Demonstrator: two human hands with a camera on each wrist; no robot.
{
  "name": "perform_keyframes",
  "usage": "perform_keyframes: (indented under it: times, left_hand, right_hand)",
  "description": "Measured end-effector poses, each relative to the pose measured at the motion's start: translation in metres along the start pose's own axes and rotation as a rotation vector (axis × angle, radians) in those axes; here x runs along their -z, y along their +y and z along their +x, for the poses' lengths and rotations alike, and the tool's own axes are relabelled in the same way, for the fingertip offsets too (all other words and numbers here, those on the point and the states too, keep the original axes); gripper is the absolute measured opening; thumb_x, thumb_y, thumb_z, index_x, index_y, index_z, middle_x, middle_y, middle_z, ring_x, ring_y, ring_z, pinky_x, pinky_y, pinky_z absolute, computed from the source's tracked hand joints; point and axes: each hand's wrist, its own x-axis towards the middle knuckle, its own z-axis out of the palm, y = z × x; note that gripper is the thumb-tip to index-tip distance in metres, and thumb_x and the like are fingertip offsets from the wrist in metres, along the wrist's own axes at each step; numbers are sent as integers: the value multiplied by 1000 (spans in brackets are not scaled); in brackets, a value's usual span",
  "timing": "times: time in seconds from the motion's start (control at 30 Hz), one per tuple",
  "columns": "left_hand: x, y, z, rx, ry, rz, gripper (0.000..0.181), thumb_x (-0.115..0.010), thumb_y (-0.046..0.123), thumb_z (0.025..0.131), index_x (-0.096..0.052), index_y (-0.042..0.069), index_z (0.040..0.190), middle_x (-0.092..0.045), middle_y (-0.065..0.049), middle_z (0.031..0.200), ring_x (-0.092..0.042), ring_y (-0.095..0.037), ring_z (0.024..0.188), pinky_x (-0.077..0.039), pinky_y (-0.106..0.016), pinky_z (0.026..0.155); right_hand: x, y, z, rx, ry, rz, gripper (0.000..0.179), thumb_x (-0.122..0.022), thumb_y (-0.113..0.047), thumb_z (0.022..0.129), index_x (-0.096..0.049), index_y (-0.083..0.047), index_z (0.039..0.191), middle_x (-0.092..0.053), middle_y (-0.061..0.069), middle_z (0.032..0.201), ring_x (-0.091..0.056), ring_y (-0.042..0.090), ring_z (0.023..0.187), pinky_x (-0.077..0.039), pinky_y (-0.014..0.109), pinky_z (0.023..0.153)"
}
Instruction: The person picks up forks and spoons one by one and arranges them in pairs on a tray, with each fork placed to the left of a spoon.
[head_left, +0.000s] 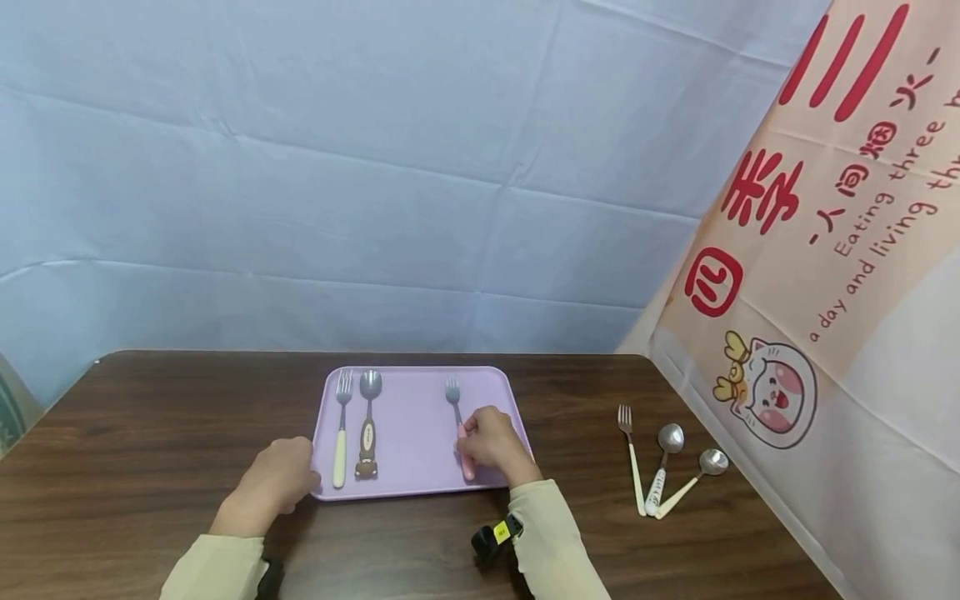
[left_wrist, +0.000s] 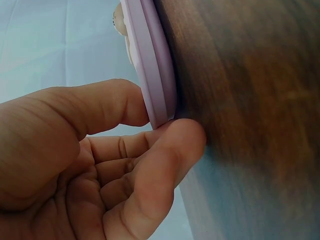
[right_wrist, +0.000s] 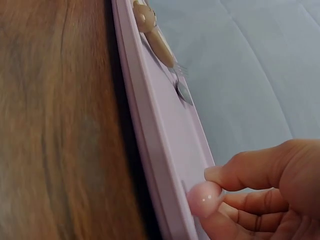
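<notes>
Pink-handled fork [head_left: 461, 432] on the right part of the lilac tray [head_left: 412, 437], tines far; right hand [head_left: 491, 437] pinches its handle with thumb and fingers; whether it is lifted at all, cannot tell. Left hand [head_left: 273, 479] pinches the tray's near-left corner, thumb against the rim, a finger beneath. Likely trouble: a lift or tug at that corner could tilt the tray and set the brown-handled spoon [head_left: 367, 437] and cream-handled fork [head_left: 341, 450] sliding; a slack pinch might let the pink handle swing askew. Widest room on the tray: between spoon and pink fork; less to its right, before the rim. Tray's far rim runs near the table's [head_left: 577, 433] far edge. Rightward, a good stretch of wood, then a separate white-handled fork [head_left: 634, 471] and two spoons [head_left: 657, 485], handle ends bunched near, beside the printed banner [head_left: 832, 217].
</notes>
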Motion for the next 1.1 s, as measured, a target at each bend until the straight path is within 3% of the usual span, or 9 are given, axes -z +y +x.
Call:
perform_keyframes:
  times: [0.37, 0.67, 1.1]
  left_hand:
    - [0, 1, 0, -2, 4, 6, 6, -56, 0, 75, -53, -5, 76, -46, -10, 60, -50, -18, 45, -41, -27, 42]
    - [1, 2, 0, 3, -2, -4, 5, -55, 0, 76, -53, -4, 76, -46, -10, 60, -50, -18, 46, -41, -27, 42]
    - [1, 1, 1, 5, -4, 0, 5, -56, 0, 75, -53, -4, 76, -46, -10, 60, -50, -18, 46, -41, -27, 42]
  right_hand:
    - [-11, -10, 2, 33, -4, 19, 8, -69, -5, 73, -61, -2, 75, -53, 0, 53, -52, 13, 61, -44, 28, 61]
    - [-17, -15, 4, 61, -4, 18, 7, -68, -5, 72, -62, -4, 73, -52, -3, 45, -53, 11, 60, -44, 28, 64]
    - [-31, -25, 8, 33, -29, 34, 8, -70, -8, 72, -62, -6, 72, -54, -2, 51, -52, 11, 59, -44, 28, 64]
